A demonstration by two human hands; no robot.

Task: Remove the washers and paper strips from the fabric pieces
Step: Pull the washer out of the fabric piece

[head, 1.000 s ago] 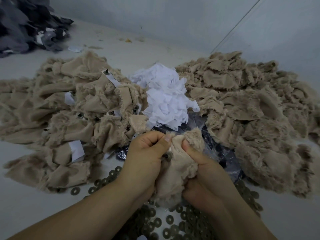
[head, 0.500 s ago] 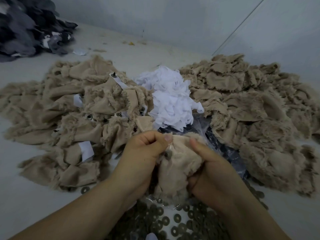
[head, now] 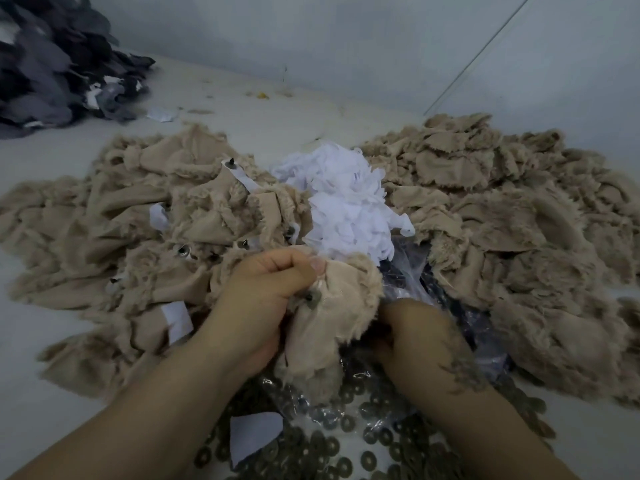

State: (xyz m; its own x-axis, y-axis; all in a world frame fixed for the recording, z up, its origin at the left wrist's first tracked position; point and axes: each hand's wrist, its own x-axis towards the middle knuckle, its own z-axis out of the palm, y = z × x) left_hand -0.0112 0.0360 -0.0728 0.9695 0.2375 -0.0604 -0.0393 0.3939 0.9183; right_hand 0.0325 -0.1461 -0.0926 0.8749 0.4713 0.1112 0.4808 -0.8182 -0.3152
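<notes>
Far left, the unprocessed heap (head: 114,244) of tan fabric pieces lies on the worktop (head: 41,403); white paper strips (head: 178,322) and metal fasteners (head: 182,251) show among its folds, so a good share of the work appears outstanding.

Centre left, the left hand (head: 266,292) is curled, pinching the top edge of the fabric piece in hand (head: 332,320), on whose face a washer (head: 310,298) sits, not yet detached.

Behind it, a mound of loose white strips (head: 349,209); below, many loose washers (head: 367,459) on clear plastic (judged to be items already pulled off).

Centre right, the right hand (head: 422,344) is at the piece's lower edge; its fingers are hidden, so its grip cannot be confirmed.

Right, a tan heap (head: 519,230) shows no strips or washers, apparently finished.
</notes>
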